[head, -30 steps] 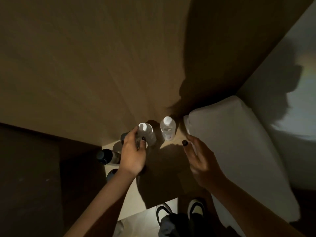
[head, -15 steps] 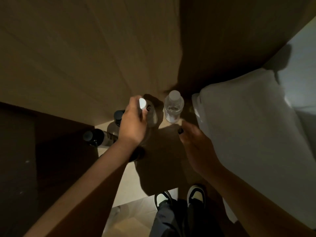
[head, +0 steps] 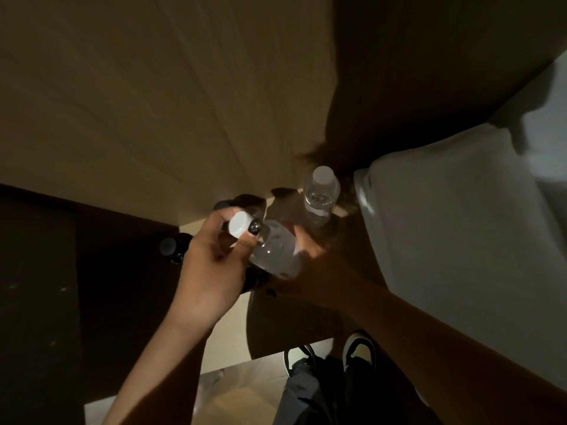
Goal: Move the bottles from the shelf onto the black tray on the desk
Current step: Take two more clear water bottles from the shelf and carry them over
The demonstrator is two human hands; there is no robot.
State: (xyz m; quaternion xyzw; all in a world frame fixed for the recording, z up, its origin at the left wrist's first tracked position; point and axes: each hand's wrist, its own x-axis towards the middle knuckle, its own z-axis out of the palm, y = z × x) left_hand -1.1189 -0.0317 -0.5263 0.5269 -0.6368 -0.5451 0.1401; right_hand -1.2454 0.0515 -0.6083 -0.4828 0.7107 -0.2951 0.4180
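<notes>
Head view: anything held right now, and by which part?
Left hand pinches the clear plastic bottle with a white cap at its cap and neck, tilted. Right hand touches its body; grip unclear in shadow.

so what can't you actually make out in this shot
- Head view: the black tray and the desk are out of frame.
- Dark bottles: mostly hidden behind the left hand and deep shadow, so their count is unclear.
- Right hand: blurred and shadowed; its grip on the clear bottle is unclear.
- Upright bottle: label too small.

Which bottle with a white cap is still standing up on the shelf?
The clear bottle beside the white pillow. The other white-capped bottle is tilted, held in both hands.
</notes>
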